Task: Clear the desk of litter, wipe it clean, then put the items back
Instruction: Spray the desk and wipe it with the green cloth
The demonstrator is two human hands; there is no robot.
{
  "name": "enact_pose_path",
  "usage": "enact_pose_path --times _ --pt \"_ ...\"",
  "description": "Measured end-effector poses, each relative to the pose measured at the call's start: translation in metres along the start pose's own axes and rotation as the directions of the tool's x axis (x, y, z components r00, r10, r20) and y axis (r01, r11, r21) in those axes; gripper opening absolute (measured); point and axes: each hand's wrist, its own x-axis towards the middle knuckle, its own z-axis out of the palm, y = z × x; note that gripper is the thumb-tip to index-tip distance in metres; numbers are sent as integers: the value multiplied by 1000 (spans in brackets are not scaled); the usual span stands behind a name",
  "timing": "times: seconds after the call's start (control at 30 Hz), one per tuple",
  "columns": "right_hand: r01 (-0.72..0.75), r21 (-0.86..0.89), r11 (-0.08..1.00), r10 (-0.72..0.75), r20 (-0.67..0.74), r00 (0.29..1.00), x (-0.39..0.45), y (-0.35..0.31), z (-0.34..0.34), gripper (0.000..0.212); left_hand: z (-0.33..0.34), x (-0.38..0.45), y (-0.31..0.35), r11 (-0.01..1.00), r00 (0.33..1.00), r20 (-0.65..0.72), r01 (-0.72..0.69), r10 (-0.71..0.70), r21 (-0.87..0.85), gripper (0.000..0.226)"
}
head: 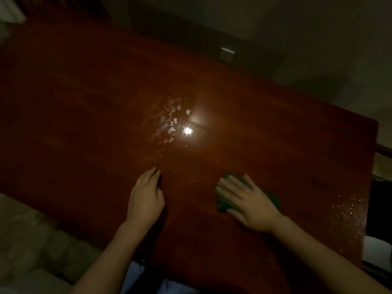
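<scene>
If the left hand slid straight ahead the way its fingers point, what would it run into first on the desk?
Most likely the patch of wet droplets glistening near the light reflection. The left hand lies flat on the desk, and the wood between looks bare, though the picture is dim.

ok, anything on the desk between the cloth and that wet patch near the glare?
Nothing visible. The right hand presses flat on the green cloth, and the desk surface from there up to the wet patch is bare wood. The left hand rests to the side of that path, not in it.
</scene>
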Motion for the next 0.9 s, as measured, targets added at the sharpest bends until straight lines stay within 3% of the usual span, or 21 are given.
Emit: enact_pose_path --times 0.07,0.13,0.2,0.23,0.3,0.43,0.5,0.57,0.63,0.7,0.73,0.8,0.87,0.9 --pt "-385 120 915 392 -43 919 8 30 -7 59 5 -10 1 999 999 21 -37 38 -15 49" --pt "-651 210 730 670 -31 742 34 45 -17 60 12 -22 1 997 997 38 -69 70 -19 50" --pt "-766 238 597 790 -9 613 66 42 -27 61 17 -34 -1 996 994 58 -86 87 -16 51" --pt "-769 242 592 794 -8 608 79 34 -30 61 19 -39 -3 995 993 66 -94 95 -18 51" --pt "-690 226 687 709 -1 705 95 1 -33 62 19 -47 -11 993 991 73 -114 115 -19 51" --pt "-342 154 927 354 -56 934 72 -100 -10 61 16 -60 -31 992 990 58 -124 125 -11 51" --pt "-116 92 989 120 -39 992 36 -141 7 61 14 -67 -39 991 989 64 -134 135 -15 51" --pt "70 38 997 -71 7 997 -4 -155 24 60 13 -75 -46 987 986 62 -157 158 -11 50" --pt "119 5 993 -119 1 993 -32 -142 29 58 9 -86 -53 985 983 53 -174 174 -14 51" --pt "-78 41 996 78 -18 997 -40 -120 26 58 5 -98 -62 983 982 53 -180 181 -16 51" --pt "-255 98 962 259 -30 966 -35 -108 22 59 3 -104 -67 982 981 55 -187 188 -15 50" --pt "-617 227 754 640 -42 767 -12 -95 12 59 1 -115 -78 979 977 66 -204 204 -12 50" --pt "-791 266 551 824 -22 566 23 -92 1 61 -1 -123 -87 980 979 47 -199 200 -21 49" --pt "-815 273 512 848 -9 530 42 -94 -5 62 -2 -127 -92 981 980 33 -194 195 -30 49"
